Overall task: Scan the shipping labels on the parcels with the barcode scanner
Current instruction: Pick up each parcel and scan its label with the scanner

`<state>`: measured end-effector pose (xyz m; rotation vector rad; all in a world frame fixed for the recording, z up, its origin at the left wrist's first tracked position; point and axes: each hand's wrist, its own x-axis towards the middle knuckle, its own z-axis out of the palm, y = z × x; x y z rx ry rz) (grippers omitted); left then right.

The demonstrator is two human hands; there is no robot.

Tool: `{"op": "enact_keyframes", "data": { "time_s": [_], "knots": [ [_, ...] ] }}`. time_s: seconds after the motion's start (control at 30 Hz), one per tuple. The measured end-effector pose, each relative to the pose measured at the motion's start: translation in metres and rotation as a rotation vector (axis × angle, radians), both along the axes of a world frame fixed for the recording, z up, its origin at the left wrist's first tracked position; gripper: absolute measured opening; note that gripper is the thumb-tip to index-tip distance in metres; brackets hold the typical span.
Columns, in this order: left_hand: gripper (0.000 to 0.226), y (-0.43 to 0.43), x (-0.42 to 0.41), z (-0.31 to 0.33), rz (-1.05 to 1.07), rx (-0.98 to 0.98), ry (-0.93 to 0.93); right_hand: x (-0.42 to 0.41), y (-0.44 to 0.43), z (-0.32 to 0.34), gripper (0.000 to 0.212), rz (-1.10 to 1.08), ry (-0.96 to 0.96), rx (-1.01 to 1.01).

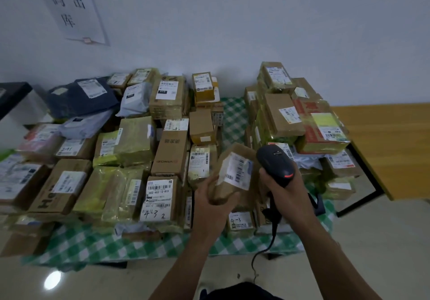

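Okay, left hand (210,197) fingers curled round a small parcel (226,191), held above the table (235,118), label (237,171) facing up-right. Right hand (287,190) wraps the scanner (277,162) just beside it. I'd turn the scanner nose onto the barcode, keep the label flat, hold steady.

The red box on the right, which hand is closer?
Right. The right hand, holding the scanner, is in front of the red box; the left hand, holding a small parcel, is farther left.
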<state>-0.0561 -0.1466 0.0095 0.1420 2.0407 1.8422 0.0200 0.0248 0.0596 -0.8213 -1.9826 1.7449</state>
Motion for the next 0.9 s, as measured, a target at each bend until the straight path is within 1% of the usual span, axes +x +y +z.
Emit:
{"op": "enact_keyframes", "data": {
  "time_s": [0.07, 0.13, 0.27, 0.37, 0.43, 0.57, 0.73, 0.9],
  "knots": [
    [0.073, -0.007, 0.001, -0.002, -0.043, -0.054, 0.024, 0.000, 0.002, 0.000, 0.046, 0.029, 0.003, 0.019],
    [0.073, -0.013, -0.001, -0.003, -0.066, -0.049, 0.028, 0.001, 0.005, -0.003, 0.047, 0.049, -0.013, 0.037],
    [0.069, -0.018, -0.012, -0.003, -0.046, -0.054, -0.041, 0.002, 0.001, -0.011, 0.046, 0.070, -0.051, 0.027],
    [0.061, -0.018, -0.018, 0.002, -0.053, -0.105, 0.020, 0.001, -0.003, -0.012, 0.046, 0.081, -0.073, 0.034],
    [0.060, -0.016, -0.027, 0.004, -0.078, -0.136, 0.073, 0.002, -0.002, -0.011, 0.049, 0.086, -0.092, 0.050],
    [0.059, -0.006, -0.054, 0.011, -0.117, -0.202, 0.146, 0.005, 0.009, -0.007, 0.056, 0.116, -0.138, 0.145],
    [0.056, 0.015, -0.080, 0.011, -0.165, -0.319, 0.215, 0.006, 0.017, 0.005, 0.048, 0.198, -0.213, 0.148],
    [0.058, 0.026, -0.094, -0.002, -0.212, -0.396, 0.225, 0.013, 0.018, 0.016, 0.037, 0.258, -0.276, 0.174]
  ]
}}
